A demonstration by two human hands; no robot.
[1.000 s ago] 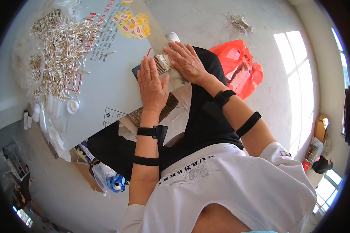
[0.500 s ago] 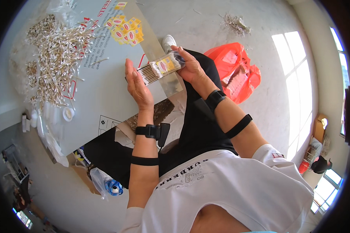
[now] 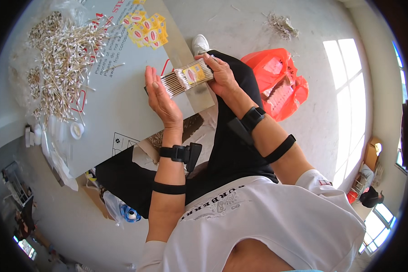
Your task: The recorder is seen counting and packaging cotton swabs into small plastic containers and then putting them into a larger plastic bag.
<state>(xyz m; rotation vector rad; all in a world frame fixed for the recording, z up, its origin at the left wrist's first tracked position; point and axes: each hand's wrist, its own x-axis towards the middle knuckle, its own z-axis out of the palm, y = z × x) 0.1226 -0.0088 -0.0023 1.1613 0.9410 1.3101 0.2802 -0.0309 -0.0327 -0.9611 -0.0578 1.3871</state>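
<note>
A flat pack of cotton swabs (image 3: 174,84), with a yellow and white card (image 3: 194,74) across its right part, is held tilted between my hands above the corner of the sheet-covered table (image 3: 136,106). My right hand (image 3: 223,78) grips its right end, thumb on the upper face. At the left end, my left hand (image 3: 164,103) steadies the pack with the thumb side and palm, its fingers stretched upward close together. A small dark edge shows beyond the left hand; what it is I cannot tell.
A big heap of loose cotton swabs (image 3: 63,68) spills from clear plastic at the table's left. Yellow cards (image 3: 145,31) lie at the far edge. A white round lid (image 3: 77,130) sits near the left edge. On the floor at right are a red plastic bag (image 3: 299,95) and scattered swabs (image 3: 282,26).
Both hands keep the swab pack at nearly the same spot. The right fingers have shifted slightly along its right end. The whole view has moved a little.
</note>
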